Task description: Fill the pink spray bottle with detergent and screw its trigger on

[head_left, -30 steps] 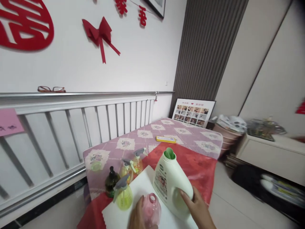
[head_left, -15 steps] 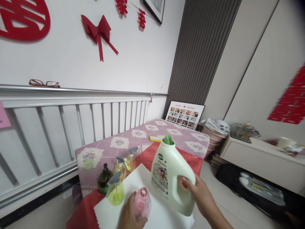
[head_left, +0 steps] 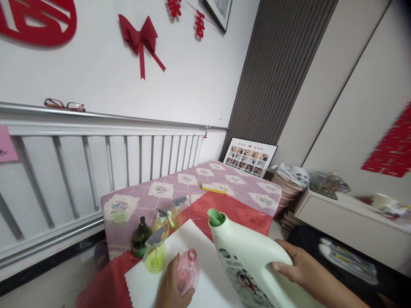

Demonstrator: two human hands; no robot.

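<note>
My left hand is wrapped round a pink see-through bottle with no cap, its open neck pointing up. By the handle, my right hand grips a large pale green detergent jug. The jug leans to the left, and its green spout stays to the right of the pink bottle's neck, apart from it. Left of my left hand stands a yellow-green spray bottle with a grey trigger head. Behind it are a dark green pump bottle and two yellowish spray bottles.
A white sheet lies over a red cloth on the table with a purple flowered cover. A yellow-edged flat box and a small green lid rest there. A white radiator borders the left.
My right hand has tipped the jug from nearly upright over to the left, lowering its spout towards the pink bottle. My left hand still holds that bottle.
</note>
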